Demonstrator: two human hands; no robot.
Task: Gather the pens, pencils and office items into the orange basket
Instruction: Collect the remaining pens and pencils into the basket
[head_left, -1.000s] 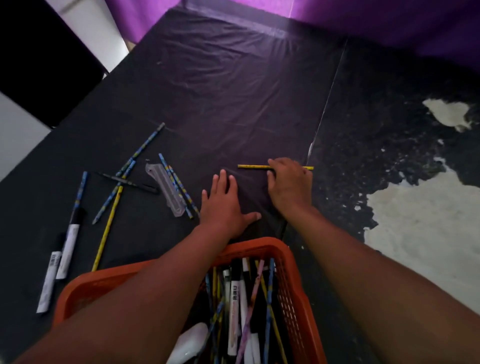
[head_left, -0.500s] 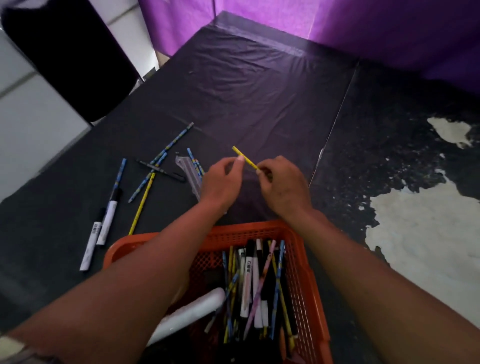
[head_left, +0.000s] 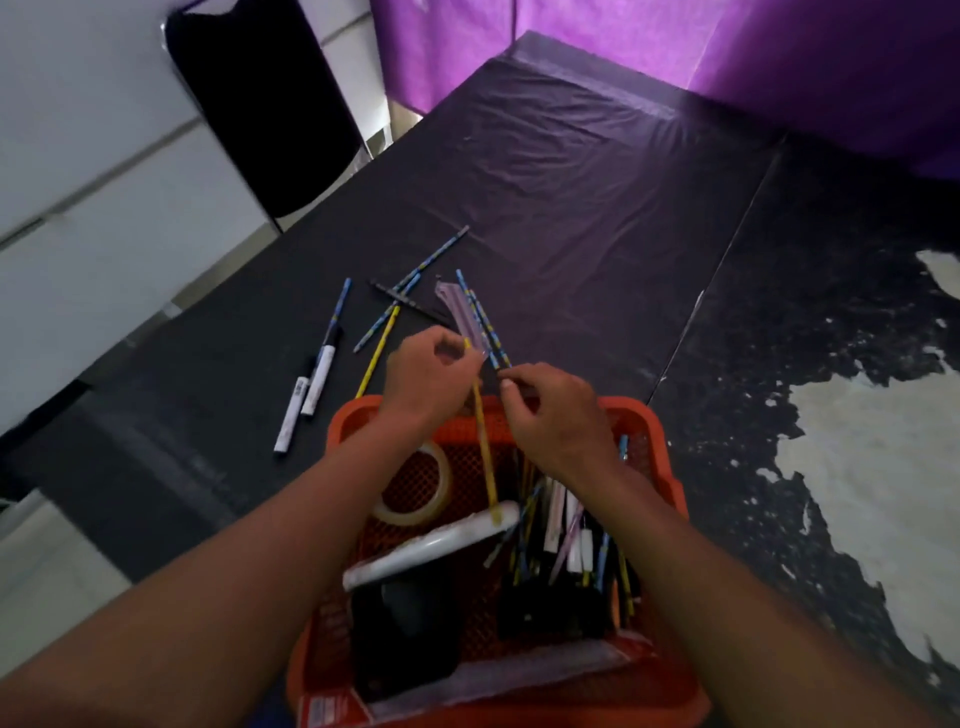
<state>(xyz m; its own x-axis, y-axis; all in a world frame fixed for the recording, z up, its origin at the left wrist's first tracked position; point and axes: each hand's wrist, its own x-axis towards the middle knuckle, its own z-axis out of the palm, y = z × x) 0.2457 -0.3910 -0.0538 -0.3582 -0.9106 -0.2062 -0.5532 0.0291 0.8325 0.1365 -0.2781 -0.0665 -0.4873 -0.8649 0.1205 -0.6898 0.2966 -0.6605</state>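
My left hand pinches the top of a yellow pencil, which hangs steeply down into the orange basket; its lower tip is by a white object inside. My right hand hovers just right of the pencil, fingers loosely curled, holding nothing. The basket holds several pens and pencils, a tape roll and a black item. On the black table beyond lie two white markers, a second yellow pencil, blue patterned pencils, a black pen and a clear ruler.
The black table cover runs back to a purple curtain. A black chair back stands at the far left edge. To the right the dark surface is worn through to pale patches.
The yellow pencil was picked off the table by my right hand, passed to my left hand and swung tip-down into the basket. My right hand has let go of it.
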